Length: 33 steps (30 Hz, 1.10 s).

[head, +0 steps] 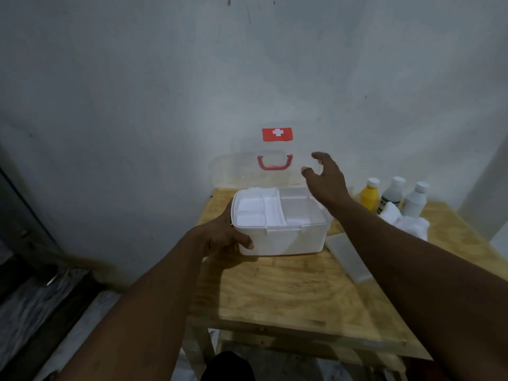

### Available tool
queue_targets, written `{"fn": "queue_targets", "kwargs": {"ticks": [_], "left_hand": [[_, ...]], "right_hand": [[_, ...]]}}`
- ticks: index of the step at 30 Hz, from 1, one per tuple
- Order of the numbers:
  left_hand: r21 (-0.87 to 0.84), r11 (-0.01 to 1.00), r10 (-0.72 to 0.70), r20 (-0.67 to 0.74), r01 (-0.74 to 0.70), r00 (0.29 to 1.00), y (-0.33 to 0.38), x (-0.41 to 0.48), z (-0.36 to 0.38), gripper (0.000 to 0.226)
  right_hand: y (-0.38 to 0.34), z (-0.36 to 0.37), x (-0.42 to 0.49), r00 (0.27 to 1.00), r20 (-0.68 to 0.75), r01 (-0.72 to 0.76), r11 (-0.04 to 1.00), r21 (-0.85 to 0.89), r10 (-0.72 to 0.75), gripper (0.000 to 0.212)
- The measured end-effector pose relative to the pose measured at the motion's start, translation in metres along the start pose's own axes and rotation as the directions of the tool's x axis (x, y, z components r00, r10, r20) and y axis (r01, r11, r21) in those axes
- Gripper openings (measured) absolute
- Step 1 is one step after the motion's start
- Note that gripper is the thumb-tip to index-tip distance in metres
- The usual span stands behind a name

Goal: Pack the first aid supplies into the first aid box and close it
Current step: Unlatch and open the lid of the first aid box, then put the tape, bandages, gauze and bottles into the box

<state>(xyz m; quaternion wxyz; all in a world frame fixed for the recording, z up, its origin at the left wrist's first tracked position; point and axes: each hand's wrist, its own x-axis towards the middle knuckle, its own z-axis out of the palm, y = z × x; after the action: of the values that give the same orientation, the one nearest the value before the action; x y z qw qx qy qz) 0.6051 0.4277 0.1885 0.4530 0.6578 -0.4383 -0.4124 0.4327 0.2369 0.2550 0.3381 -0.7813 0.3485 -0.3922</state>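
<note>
Against a pale wall stands a wooden table bearing the white first aid box, its clear lid raised. Left hand clasps the box's left end; right hand, fingers spread, touches the lid's edge. Bottles stand right.

one first aid box, three bottles, two hands
</note>
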Motion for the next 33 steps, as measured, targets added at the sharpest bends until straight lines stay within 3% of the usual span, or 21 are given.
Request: {"fn": "queue_targets", "kwargs": {"ticks": [3, 8, 14, 23, 33], "left_hand": [[-0.013, 1.0, -0.003, -0.008, 0.003, 1.0, 0.0, -0.001, 0.0, 0.123], [-0.017, 1.0, -0.012, -0.014, 0.012, 1.0, 0.0, 0.0, 0.001, 0.12], [-0.039, 0.999, -0.015, 0.0, 0.015, 1.0, 0.0, -0.002, 0.0, 0.122], [-0.074, 0.997, -0.033, 0.059, 0.038, 0.998, 0.0, -0.014, 0.001, 0.12], [-0.192, 0.981, -0.015, -0.017, 0.011, 1.0, -0.006, -0.02, 0.015, 0.089]], "right_hand": [[0.011, -0.002, 0.0, 0.991, 0.091, -0.097, 0.995, 0.002, 0.096, 0.049], [0.017, 0.002, 0.0, 0.971, 0.121, -0.211, 0.978, 0.013, 0.207, 0.05], [0.019, 0.001, -0.004, 0.968, 0.128, -0.221, 0.975, 0.035, 0.215, 0.055], [0.016, -0.003, -0.025, 0.961, 0.164, -0.217, 0.974, -0.064, 0.224, 0.058], [0.018, -0.013, -0.043, 0.946, 0.185, -0.263, 0.964, -0.045, 0.267, 0.056]]}}
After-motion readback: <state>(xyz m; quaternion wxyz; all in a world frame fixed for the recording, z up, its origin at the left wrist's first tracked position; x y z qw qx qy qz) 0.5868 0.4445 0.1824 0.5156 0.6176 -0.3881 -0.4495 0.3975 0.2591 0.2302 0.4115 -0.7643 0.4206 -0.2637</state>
